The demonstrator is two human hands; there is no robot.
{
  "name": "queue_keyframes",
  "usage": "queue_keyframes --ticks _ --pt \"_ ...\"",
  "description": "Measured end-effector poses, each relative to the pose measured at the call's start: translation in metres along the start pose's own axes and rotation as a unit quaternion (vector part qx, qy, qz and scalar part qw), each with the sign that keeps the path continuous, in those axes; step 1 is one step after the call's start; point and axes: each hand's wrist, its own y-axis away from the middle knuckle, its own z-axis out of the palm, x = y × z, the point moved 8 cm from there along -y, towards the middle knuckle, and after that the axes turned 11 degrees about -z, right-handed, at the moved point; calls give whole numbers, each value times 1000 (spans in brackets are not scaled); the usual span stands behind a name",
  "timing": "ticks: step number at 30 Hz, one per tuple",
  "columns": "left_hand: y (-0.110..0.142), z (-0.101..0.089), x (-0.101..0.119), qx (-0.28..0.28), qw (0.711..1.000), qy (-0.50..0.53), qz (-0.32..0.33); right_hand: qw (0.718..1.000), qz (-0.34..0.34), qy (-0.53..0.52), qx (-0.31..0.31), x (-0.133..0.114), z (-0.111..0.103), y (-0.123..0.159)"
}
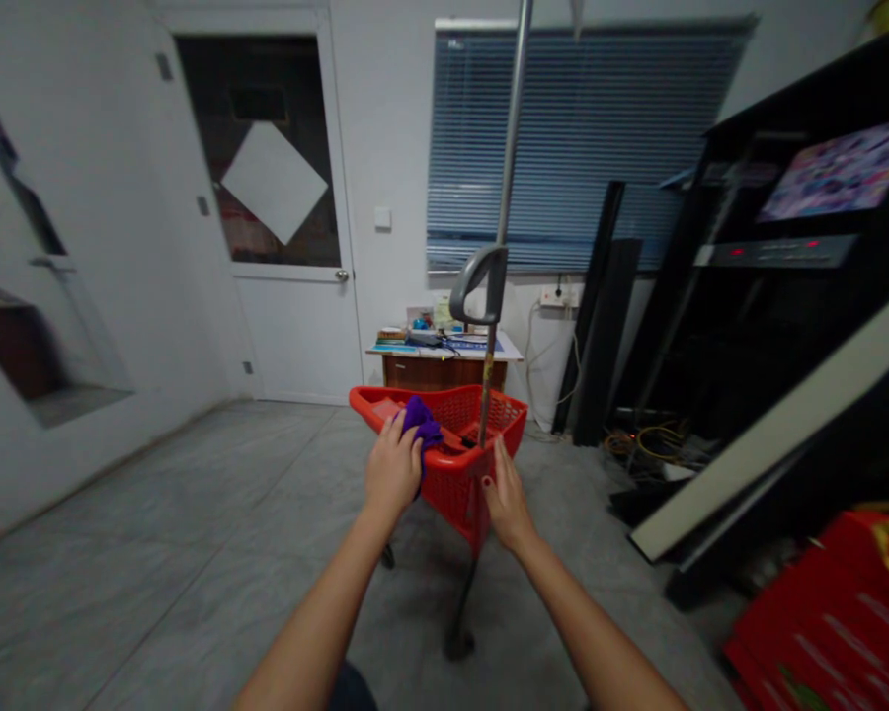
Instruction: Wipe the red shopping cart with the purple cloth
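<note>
Bare forearms (318,622) outstretched, left hand (393,466) clenched on a purple cloth (421,423), right hand (508,506) open against a red wheeled shopping basket (455,489).

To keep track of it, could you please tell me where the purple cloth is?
In the head view, the purple cloth lies at the left end of the red plastic basket, against the left hand.

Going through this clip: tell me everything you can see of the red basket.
The red plastic basket has lattice walls and a solid rim, and narrows toward its near end. It stands upright on a wheeled stand with a dark caster on the grey floor. A metal pole with a grey loop handle rises through it. The left hand is on a purple cloth at its rim; the right hand touches its near side.
</note>
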Motion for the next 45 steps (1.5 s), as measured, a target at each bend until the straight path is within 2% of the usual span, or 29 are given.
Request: queue_keyframes --ticks 2,4,7,9,11,15,18,20,23,25,27,29,31,35,37,38,40,42,45 --pt "9 0 14 -2 1000 -13 -6 999 38 5 -10 25 10 -8" --pt "23 4 37 -9 1000 -22 6 998 32 4 -51 40 26 -18" --pt "44 10 66 -7 999 -15 46 997 17 9 -76 47 38 -28" --pt "50 13 70 -5 998 -3 69 996 27 19 -78 46 38 -30" --pt "45 12 57 -4 998 9 60 995 42 31 -84 41 35 -29" --pt "18 1 1 15 999 24 -46 992 66 49 -95 19 33 -28" --pt "4 -10 -26 34 995 34 -84 987 98 66 -109 -5 39 -30" --pt "8 -18 -31 63 994 36 -87 980 127 84 -131 -21 44 -32" --pt "34 -27 -23 114 990 16 -80 974 136 81 -162 -43 47 -35" --pt "57 -26 -8 124 991 -14 -40 973 125 77 -180 -54 45 -38" --pt "74 -23 7 112 992 -45 25 972 105 71 -199 -60 42 -41" --pt "79 -22 11 101 990 -67 68 971 83 60 -214 -66 41 -43" --pt "69 -29 -1 107 990 -78 49 972 71 46 -220 -71 41 -44" --pt "37 -51 -44 129 987 -62 -71 973 49 3 -226 -79 52 -42" --pt "36 -55 -54 146 985 -48 -85 972 29 -13 -233 -76 59 -39" --pt "42 -53 -55 154 984 -46 -78 971 25 -14 -236 -71 62 -36" --pt "61 -40 -53 167 983 -49 -52 970 60 13 -236 -50 64 -29" --pt "86 -16 -52 164 984 -55 -33 963 86 25 -253 -32 69 -21" --pt "117 20 -61 167 983 -69 -45 957 88 13 -275 -24 76 -16"
